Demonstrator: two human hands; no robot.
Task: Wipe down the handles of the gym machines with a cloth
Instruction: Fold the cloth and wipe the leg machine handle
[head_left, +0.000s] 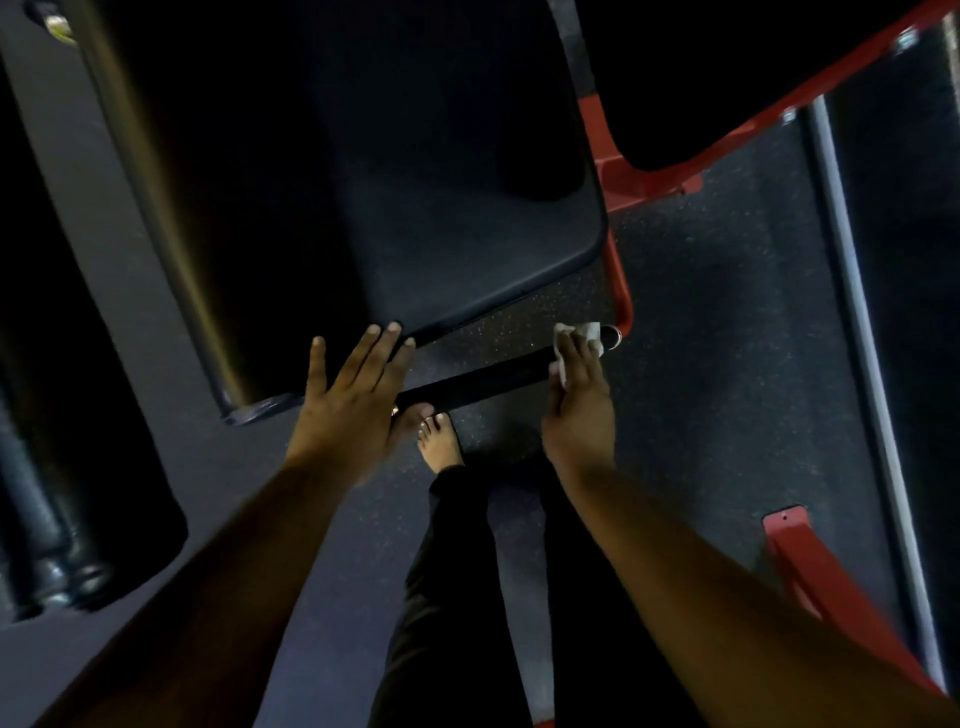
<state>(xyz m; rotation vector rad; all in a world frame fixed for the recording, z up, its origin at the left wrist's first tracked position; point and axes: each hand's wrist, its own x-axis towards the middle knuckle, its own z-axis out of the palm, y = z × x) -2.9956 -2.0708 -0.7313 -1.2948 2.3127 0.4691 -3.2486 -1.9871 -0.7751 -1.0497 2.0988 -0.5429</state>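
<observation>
A dark speckled floor (701, 322) fills most of the view, with a red machine frame (618, 156) rising at the far right and a big black padded seat (457, 218) hanging over the middle. A chrome post (156, 197) slants down the left side. Below the seat, a black foam-covered handle (483, 382) runs from left to right, ending at a metal tip by the red frame.

The left hand (353, 400) lies flat with fingers spread wide, resting at the near edge of the seat and over the left end of the handle, holding nothing. The right hand (579, 395) presses a small white cloth (576, 338) onto the right end of the handle, fingers fairly straight rather than wrapped round.

The wipe looks to be at the handle's right end, with most of the foam length likely undone. With fingers laid flat, the cloth may slide out or bunch up and clean only the top face. A bare foot (436, 436) stands just beneath the bar, so a swinging handle could strike it.
</observation>
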